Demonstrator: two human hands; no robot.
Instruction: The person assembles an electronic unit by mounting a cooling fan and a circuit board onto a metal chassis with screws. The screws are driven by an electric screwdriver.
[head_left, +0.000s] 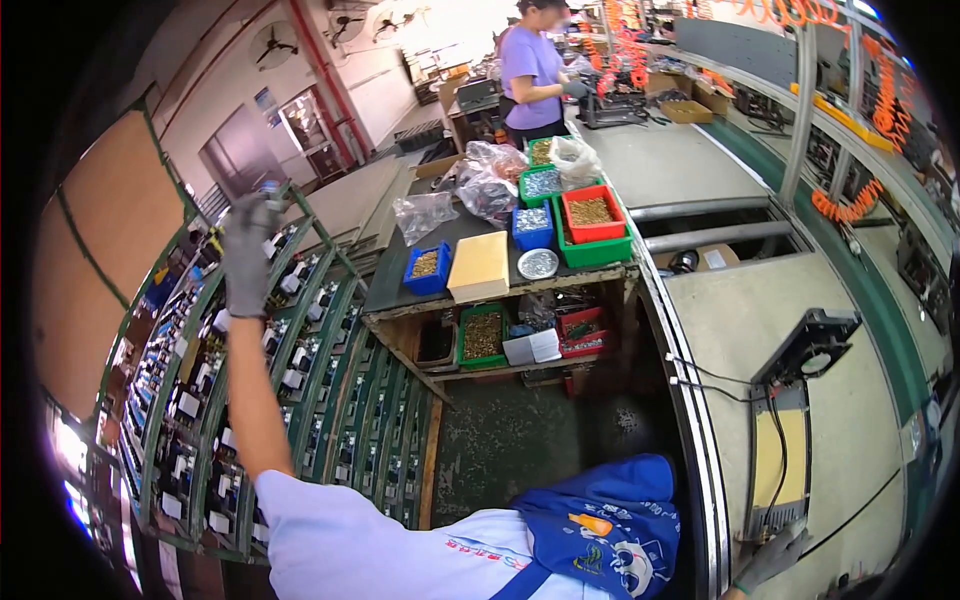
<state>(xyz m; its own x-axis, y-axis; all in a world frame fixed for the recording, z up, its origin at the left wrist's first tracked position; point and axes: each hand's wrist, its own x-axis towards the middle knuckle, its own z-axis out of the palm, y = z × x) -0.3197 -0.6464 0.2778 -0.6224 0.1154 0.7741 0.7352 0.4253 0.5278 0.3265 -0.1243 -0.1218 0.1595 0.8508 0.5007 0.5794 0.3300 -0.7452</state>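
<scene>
My left hand (248,250), in a grey glove, is raised over the top of a green rack (330,225) on the left. Motion blurs its fingers, and a small part (270,187) shows beside the fingertips; whether it is held I cannot make out. Low on the right, my right hand (775,560), also gloved, lies with fingers extended at the near end of a long metal housing (790,490) on the conveyor bench. Black cables run along the housing to a black fan unit (810,350) standing at its far end.
Shelves of the rack carry rows of small circuit assemblies (290,380). Ahead, a dark workbench (390,290) bears blue bins (428,268), a red bin (595,213) and green bins of small metal parts, plus plastic bags (490,180). A person (535,70) in purple works farther off.
</scene>
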